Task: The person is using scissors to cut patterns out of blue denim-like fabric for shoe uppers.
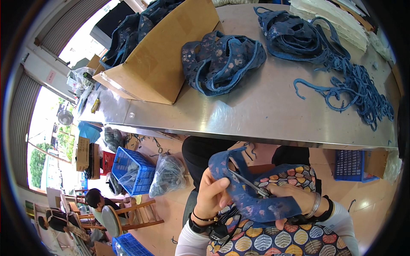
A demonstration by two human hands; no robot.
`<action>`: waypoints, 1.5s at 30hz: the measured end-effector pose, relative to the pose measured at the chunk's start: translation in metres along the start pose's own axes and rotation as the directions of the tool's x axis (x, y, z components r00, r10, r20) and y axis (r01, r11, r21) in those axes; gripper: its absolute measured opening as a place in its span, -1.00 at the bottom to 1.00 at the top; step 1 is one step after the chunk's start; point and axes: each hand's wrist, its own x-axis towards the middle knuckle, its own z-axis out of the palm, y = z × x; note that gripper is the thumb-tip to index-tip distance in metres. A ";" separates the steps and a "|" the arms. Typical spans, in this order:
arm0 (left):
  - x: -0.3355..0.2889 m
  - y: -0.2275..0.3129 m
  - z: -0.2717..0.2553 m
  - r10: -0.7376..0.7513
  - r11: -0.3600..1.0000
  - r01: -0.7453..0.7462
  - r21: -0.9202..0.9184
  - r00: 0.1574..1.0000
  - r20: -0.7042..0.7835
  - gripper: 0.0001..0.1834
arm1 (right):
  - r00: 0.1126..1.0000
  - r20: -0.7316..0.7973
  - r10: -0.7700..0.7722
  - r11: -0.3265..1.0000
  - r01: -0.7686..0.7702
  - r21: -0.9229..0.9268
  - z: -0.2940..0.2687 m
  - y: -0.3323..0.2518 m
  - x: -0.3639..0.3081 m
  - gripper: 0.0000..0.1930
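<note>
- The cloth (256,210), blue with a small floral print, is off the bench (256,113), held above the person's lap in front of the near edge.
- The left hand (210,194) pinches the cloth at its left end between thumb and fingers.
- The right hand (294,198) is closed round the handles of the scissors (249,182), partly covered by the cloth; the blades point toward the left hand and lie against the cloth. I cannot tell whether the blades are apart.
- A leaf-print apron (277,244) lies beneath both hands.
- On the bench, toward the left end, a tilted cardboard box (160,64) holds more blue floral pieces.
- The middle bundle (222,64) lies just right of the box, well back from the near edge.
- The right bundle (292,38) sits toward the far right corner, beside a white stack (331,21).
- Tangled blue strips (363,96) trail from that bundle toward the near right corner.
- A yellow tool (95,104) lies by the left end.
- On the floor, left of the person, a clear bag (167,179) stands beside a blue crate (143,183).
</note>
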 end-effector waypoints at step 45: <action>-0.003 -0.027 0.015 0.626 0.753 -0.526 0.395 0.758 -0.184 -0.66 | 0.931 -0.161 -0.328 0.903 0.359 0.235 0.020 0.033 -0.004 -0.50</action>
